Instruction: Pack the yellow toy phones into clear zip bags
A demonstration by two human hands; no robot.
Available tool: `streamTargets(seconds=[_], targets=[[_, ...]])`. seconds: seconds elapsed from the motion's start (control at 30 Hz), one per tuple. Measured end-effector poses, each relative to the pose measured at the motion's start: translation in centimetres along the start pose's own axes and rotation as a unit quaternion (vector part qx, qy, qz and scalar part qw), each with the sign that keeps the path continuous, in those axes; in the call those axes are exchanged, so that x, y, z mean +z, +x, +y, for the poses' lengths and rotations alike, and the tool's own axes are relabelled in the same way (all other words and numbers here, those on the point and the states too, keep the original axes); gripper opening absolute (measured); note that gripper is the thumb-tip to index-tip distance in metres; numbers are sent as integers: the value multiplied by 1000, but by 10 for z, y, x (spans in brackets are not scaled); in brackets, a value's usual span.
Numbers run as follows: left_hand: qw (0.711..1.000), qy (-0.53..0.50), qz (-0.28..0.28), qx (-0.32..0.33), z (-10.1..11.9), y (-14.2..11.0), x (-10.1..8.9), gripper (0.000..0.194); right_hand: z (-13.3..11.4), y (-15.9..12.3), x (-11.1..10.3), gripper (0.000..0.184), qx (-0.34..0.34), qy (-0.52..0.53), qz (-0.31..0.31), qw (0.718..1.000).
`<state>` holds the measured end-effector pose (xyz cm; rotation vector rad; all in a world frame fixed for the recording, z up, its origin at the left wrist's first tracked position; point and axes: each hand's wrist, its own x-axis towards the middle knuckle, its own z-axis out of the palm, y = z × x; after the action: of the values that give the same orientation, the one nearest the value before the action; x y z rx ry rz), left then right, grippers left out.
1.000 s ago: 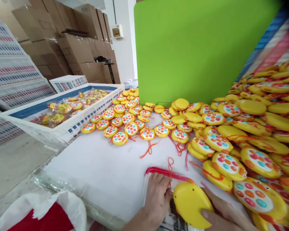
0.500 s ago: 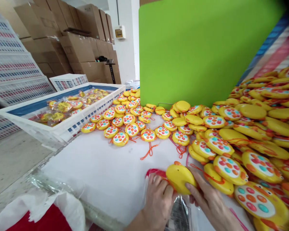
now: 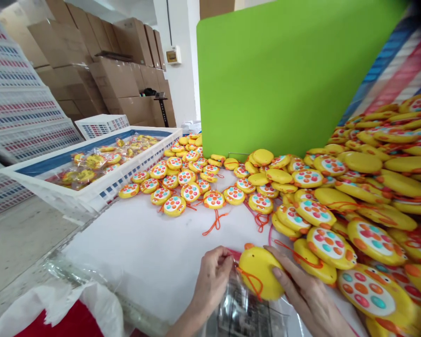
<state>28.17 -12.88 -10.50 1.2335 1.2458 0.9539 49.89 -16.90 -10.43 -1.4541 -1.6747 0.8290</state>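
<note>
A yellow toy [image 3: 260, 274] with its plain back turned up is clamped in the grip of the right hand [image 3: 308, 295], whose fingers are laid along its right edge. An orange cord [image 3: 250, 281] is draped across the toy's back. Just left of the toy, the red-edged mouth of a clear plastic bag [image 3: 245, 311] is pinched in the closed grip of the left hand [image 3: 212, 278]; the toy is held over that mouth, and the bag lies below both hands on the white bench [image 3: 143, 252]. To the right of the right hand and beyond it, a heap of yellow toys [image 3: 354, 201] with coloured buttons is piled against a green board [image 3: 284, 79]. Well to the left of the left hand, bagged toys are held in a white crate [image 3: 91, 187].
</note>
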Motion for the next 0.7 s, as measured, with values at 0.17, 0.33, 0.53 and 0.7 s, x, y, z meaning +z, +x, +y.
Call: streamTargets(seconds=[0.17,0.33,0.53,0.7], targets=[[999,-37,11,-11,-5,0,9,18,-18,22,1,28,-29,-132,-127,983],[992,-106,-3,-64,1,0,13,19,-23,28,15,33,-114,-341,-156,920],[997,-61,34,-17,-12,-4,8,22,-36,32,42,23,-163,-285,-59,943],[999,-36,-10,28,-11,-7,5,19,-42,37,52,24,-168,-272,-44,947]])
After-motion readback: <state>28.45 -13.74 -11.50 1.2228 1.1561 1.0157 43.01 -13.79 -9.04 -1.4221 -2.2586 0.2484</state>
